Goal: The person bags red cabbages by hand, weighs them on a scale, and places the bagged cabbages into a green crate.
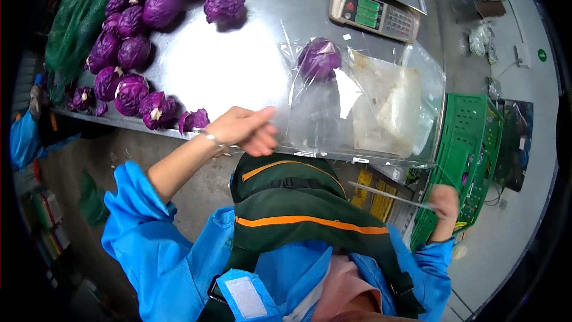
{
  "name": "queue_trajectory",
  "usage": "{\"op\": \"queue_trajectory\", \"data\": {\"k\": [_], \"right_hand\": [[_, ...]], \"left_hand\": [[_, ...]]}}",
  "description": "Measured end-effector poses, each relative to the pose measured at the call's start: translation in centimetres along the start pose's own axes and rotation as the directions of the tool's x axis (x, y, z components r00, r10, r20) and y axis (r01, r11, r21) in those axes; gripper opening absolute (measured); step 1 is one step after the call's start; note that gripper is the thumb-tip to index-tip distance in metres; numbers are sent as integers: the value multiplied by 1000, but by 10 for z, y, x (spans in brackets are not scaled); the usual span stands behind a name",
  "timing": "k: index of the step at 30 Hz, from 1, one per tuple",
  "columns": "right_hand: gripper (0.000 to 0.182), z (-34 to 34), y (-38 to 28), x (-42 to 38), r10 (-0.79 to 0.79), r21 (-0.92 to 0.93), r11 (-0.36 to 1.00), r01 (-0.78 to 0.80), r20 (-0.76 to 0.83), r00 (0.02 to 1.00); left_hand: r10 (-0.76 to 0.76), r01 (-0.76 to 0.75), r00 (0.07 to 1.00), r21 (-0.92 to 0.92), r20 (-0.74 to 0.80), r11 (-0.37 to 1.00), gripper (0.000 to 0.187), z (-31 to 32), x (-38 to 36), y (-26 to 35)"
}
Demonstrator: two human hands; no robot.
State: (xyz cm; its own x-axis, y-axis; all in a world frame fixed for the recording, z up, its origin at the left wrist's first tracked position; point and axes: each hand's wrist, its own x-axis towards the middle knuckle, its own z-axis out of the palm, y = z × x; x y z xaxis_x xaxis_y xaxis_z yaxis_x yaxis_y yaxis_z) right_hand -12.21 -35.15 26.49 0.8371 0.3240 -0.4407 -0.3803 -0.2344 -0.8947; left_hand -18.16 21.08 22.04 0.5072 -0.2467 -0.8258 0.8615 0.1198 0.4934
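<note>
My left hand (245, 132) hovers over the near edge of the metal table, thumb stretched out and fingers loosely apart, holding nothing. Off the table to the right, my right hand (444, 201) is closed around the handle end of a knife (390, 195), its long thin blade pointing left. A red cabbage (320, 59) sits at the far end of a clear plastic bag (313, 113) lying flat on the table. Right of it lies a stack of clear bags (387, 104). Another red cabbage (224, 6) stands alone farther back.
Many red cabbages (132, 94) are piled at the left beside a green net (83, 24). A digital scale (375, 12) stands at the back right. Green crates (462, 125) are by the table's right side. Another person's blue sleeve (25, 137) shows at far left.
</note>
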Motion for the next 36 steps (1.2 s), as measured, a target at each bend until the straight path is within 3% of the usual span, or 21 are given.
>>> {"op": "queue_trajectory", "data": {"k": [1,2,4,5,7,9,10,12,13,16,19,21,24,26,28,29,30,32,33,35,36], "right_hand": [[20,7,9,19,506,-715,639,-285,111,855],[35,8,32,25,402,-789,594,-158,120,908],[76,18,81,41,172,-892,443,91,184,968],[83,75,65,77,-69,-770,635,64,26,997],[86,154,43,150,-606,-849,306,431,176,776],[53,204,33,207,-795,-641,344,686,189,576],[39,213,18,224,-835,-540,310,783,239,496],[21,221,-20,239,-717,-347,671,655,-82,692],[17,227,-28,237,-571,-193,820,539,-206,795],[23,248,-49,250,-514,107,833,542,-212,831],[33,262,-40,248,-205,33,974,223,-283,937],[35,259,-2,251,-22,30,999,32,-269,963],[29,238,38,236,378,-143,920,-365,72,923],[13,242,101,231,429,-459,827,-323,145,892],[10,259,113,211,258,-708,705,-39,205,944],[17,267,114,207,171,-795,598,106,256,952],[25,268,101,205,-55,-758,587,283,312,949],[42,267,68,192,-475,-668,451,592,382,793],[62,256,77,201,-426,-644,131,753,650,630],[69,271,90,198,-493,-526,384,759,579,650],[70,277,97,198,-394,-485,617,620,492,776]], "left_hand": [[64,-51,992,123,-105,991,34,-16,4,-11],[147,-96,967,240,-206,966,35,-28,14,-26],[835,-228,492,889,-246,397,52,-33,45,-63],[946,-330,306,919,-110,214,70,-26,59,-61],[976,-511,207,844,-67,166,63,12,85,-44],[989,-591,15,799,146,-109,42,30,109,-22],[998,-586,-26,808,50,-56,18,33,115,-12],[835,-882,147,312,-530,353,16,33,122,11],[739,-812,120,363,-663,457,25,32,100,35],[743,-925,-62,318,-666,208,26,14,105,52],[664,-859,343,64,-664,507,28,-6,99,37],[430,-620,576,-29,-695,784,30,-12,92,16],[105,-275,841,-252,-530,928,31,-34,106,-45],[-55,-12,928,-176,-368,984,28,-32,121,-79],[41,-23,973,80,-226,997,29,-24,138,-111],[335,-174,880,429,-337,887,27,-21,150,-127],[450,-94,803,663,-390,743,19,-4,126,-102],[943,-283,313,937,-112,205,44,3,116,-96],[912,-361,405,904,-68,228,51,6,117,-95],[823,-508,563,820,82,266,66,15,123,-93],[807,-541,587,770,59,338,65,14,130,-89]]}}
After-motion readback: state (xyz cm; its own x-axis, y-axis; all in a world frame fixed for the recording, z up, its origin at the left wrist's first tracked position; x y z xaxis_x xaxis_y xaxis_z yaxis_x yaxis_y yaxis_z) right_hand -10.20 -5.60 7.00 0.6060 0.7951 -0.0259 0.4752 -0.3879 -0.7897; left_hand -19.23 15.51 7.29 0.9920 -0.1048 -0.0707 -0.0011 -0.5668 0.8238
